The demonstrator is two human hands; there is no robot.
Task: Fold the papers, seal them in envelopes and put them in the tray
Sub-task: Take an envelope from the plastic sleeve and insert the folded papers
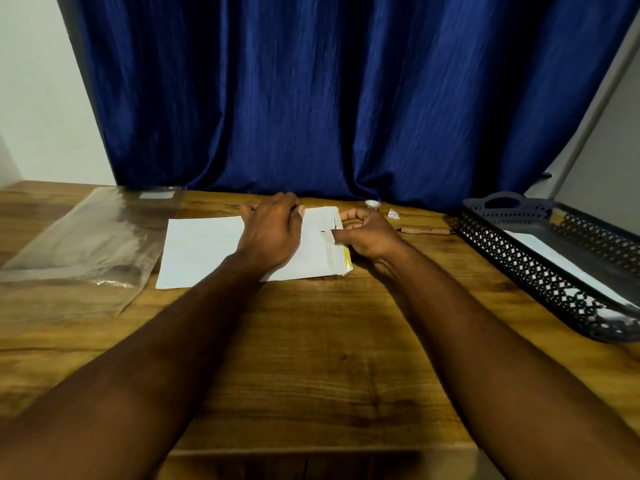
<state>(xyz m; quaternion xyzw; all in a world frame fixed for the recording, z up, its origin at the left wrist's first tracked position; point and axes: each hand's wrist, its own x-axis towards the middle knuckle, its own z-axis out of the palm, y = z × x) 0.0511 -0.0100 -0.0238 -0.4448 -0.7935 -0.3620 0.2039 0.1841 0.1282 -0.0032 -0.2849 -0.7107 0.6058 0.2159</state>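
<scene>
Lying flat mid-table: white paper envelope [204, 251], long side across, on brown wood-grain table [311, 341]. Left hand [272, 230] rests palm-down on its middle, fingers bent toward the far edge; cannot tell whether they grip that edge or only press. Right hand [367, 233] at the envelope's right end, thumb and forefinger pinching the flap edge; a yellow strip shows along that end. Dark grey perforated plastic tray [519, 268] sits well apart on the right, a white envelope inside [561, 258]. Brown pen [427, 231] between right hand and tray. Clear plastic sleeve [86, 237] at left, just beside the envelope. Small white paper scraps [372, 203] near the deep blue curtain [311, 98].
</scene>
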